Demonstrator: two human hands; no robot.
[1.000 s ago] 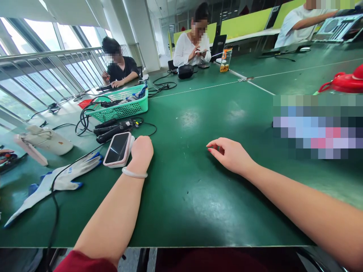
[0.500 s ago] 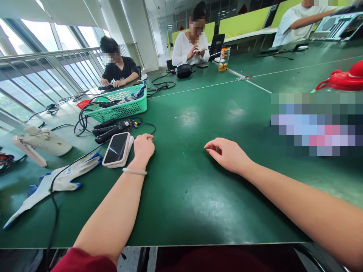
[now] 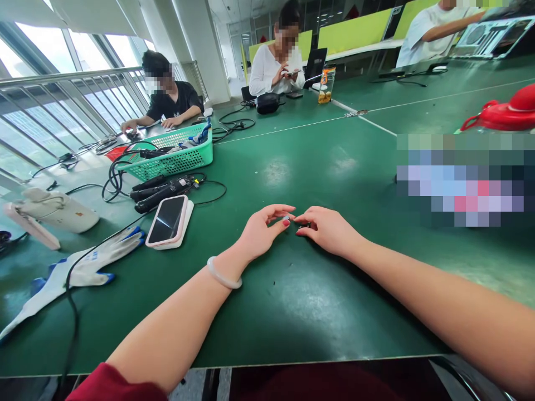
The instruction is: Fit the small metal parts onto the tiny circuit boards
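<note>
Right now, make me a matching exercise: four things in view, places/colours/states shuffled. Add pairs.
Things
1. Left hand
2. Phone
3. Glove
4. Basket

Places, colours, states
A. White and blue, with a black cable across it
B. Mint green, with perforated sides
C. Fingertips close to those of the right hand
D. Pink-edged, lying screen up

Pairs
1-C
2-D
3-A
4-B

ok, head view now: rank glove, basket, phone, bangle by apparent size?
1. Glove and basket: can't rank surely; the glove stretches longer but lies nearer the camera
2. Phone
3. Bangle
</note>
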